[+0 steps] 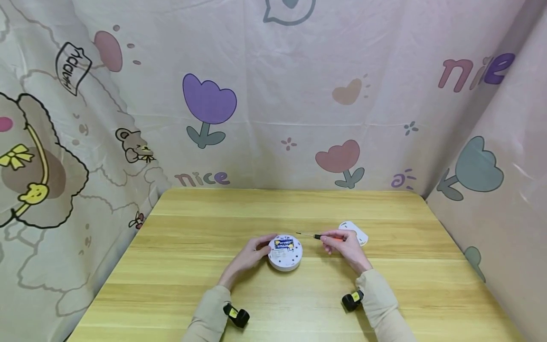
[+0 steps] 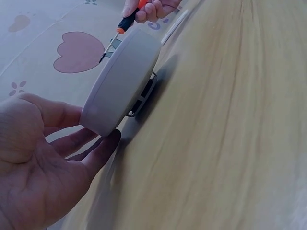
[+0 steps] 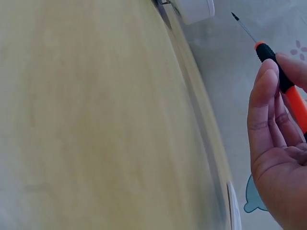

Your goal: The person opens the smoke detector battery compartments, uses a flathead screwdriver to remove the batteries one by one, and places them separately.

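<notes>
A round white smoke alarm faces up with batteries showing in its back. My left hand grips its left rim, thumb on the edge and fingers lower down, as the left wrist view shows. A raised vent sits on its underside, close to the table; whether it touches is unclear. My right hand pinches a small screwdriver with a black and orange handle. The screwdriver's tip points left, near the alarm's upper right edge but apart from it.
A white oblong plate with holes lies on the wooden table, partly behind my right hand. Black wrist cameras are strapped to both sleeves. A printed cloth hangs behind and beside the table.
</notes>
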{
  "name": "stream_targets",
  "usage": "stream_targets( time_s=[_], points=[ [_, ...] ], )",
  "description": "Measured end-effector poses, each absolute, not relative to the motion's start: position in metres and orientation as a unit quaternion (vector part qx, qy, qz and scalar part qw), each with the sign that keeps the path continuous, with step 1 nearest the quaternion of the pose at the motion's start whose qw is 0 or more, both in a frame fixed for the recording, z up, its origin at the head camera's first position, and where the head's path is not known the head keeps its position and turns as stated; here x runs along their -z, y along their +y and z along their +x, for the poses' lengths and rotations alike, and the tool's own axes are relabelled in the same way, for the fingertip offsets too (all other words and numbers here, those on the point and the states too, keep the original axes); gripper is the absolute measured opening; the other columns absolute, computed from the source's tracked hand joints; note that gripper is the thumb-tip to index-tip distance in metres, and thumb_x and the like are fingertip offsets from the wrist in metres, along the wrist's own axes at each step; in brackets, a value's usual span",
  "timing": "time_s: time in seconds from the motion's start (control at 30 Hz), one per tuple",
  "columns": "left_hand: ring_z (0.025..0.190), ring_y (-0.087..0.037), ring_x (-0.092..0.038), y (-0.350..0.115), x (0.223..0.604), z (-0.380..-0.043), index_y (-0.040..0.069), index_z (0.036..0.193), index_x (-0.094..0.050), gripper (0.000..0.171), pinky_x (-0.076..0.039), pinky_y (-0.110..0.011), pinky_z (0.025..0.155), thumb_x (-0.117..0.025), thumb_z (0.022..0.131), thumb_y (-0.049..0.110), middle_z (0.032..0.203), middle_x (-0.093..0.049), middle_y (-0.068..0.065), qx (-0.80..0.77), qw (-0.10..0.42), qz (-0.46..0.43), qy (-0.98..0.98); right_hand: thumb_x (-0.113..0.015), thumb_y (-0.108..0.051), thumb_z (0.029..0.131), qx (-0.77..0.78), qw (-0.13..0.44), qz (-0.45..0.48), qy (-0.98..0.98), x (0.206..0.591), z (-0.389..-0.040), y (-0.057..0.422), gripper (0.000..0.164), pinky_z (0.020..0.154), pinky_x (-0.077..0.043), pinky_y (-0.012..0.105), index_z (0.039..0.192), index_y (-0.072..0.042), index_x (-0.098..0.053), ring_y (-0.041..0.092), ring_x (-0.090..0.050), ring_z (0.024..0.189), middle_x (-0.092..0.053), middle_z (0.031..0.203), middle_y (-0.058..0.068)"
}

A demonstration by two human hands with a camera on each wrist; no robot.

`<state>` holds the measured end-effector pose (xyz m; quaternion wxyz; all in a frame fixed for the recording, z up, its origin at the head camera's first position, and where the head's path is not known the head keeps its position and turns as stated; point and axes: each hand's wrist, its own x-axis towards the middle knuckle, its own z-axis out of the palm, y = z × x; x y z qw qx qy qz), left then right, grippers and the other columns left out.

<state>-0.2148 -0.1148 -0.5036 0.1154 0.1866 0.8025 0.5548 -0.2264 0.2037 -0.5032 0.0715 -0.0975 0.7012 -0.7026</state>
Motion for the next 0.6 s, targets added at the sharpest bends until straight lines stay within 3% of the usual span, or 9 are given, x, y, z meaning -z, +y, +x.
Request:
stream_targets(
  time_s=[0.3,0.6],
  points=[
    [0.148,-0.043,-0.036,-0.1108,0.5058,-0.2143,-0.005,0.147,-0.045,0.045,-0.024,-0.058,0.125,-0.047,0.103,0.006,0.155,-0.044,-0.024,-0.554,0.109,0.186,0.804,-0.075,-0.009,0.089,0.675,0.067,-0.106,0.727,0.4973,-0.2252,0.2038,0.037,0.065,-0.062,0.023,0.114,0.016,-0.065,0.008,-0.067,0.065,-0.075,0.083,0.015],
    [0.147,-0.044,-0.035,-0.1092,0.5077,-0.2141,-0.008,0.147,-0.043,0.048,-0.024,-0.058,0.125,-0.049,0.102,0.007,0.155,-0.043,-0.027,-0.555,0.109,0.193,0.802,-0.075,-0.01,0.089,0.66,0.079,-0.118,0.738,0.4937,-0.2272,0.2056,0.038,0.067,-0.063,0.026,0.116,0.015,-0.064,0.008,-0.068,0.067,-0.075,0.084,0.011]
  ],
)
